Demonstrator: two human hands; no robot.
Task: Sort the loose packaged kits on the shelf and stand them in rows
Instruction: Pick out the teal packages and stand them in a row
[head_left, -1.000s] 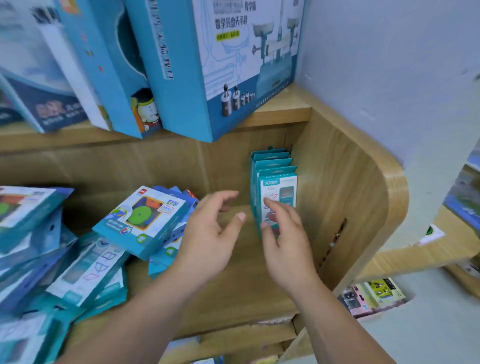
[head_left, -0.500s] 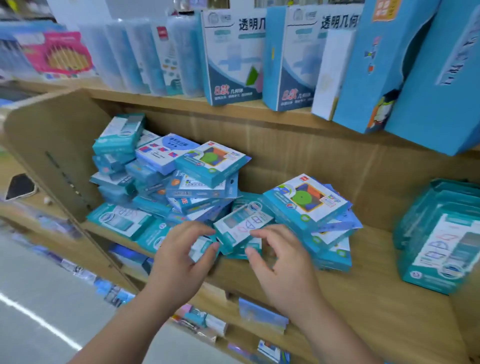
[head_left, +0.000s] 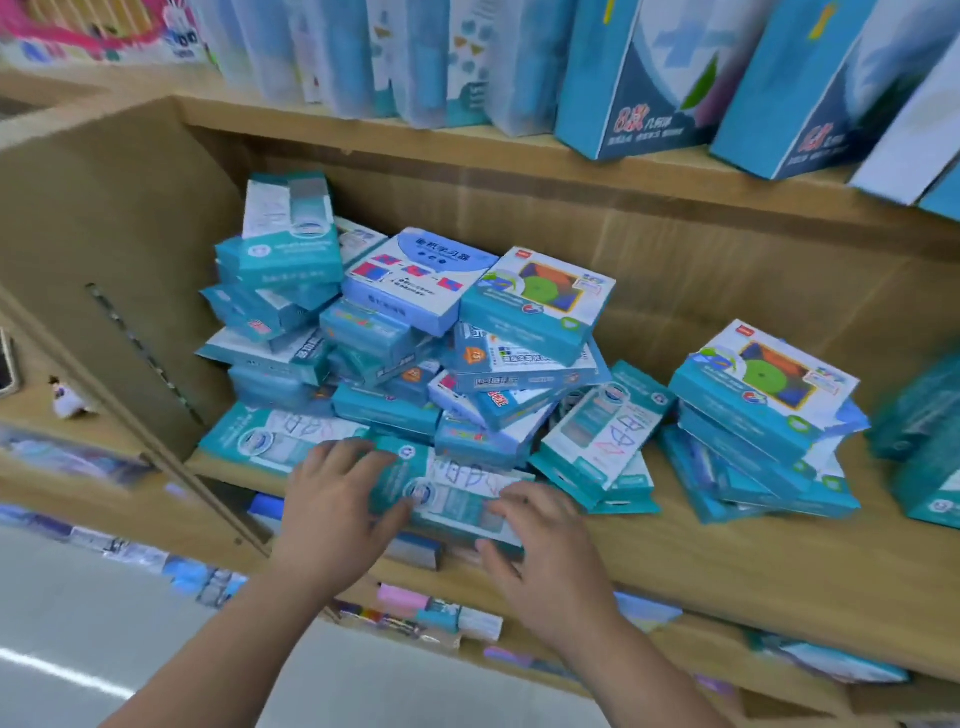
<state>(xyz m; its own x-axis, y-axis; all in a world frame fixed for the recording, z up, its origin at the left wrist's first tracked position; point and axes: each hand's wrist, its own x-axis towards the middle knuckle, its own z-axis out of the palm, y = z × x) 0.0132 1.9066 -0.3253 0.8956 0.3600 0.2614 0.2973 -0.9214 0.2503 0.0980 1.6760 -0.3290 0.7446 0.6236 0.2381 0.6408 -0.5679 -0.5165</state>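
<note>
Where the wooden shelf reaches its front edge, a flat teal kit lies face up at the foot of the heap of kits. The left hand grips its left end, fingers curled over the far side and thumb on the printed face. The right hand pinches the right end, fingers on top, thumb at the near edge. A smaller stack sits just right of the heap. Tall boxes stand on the board above.
</note>
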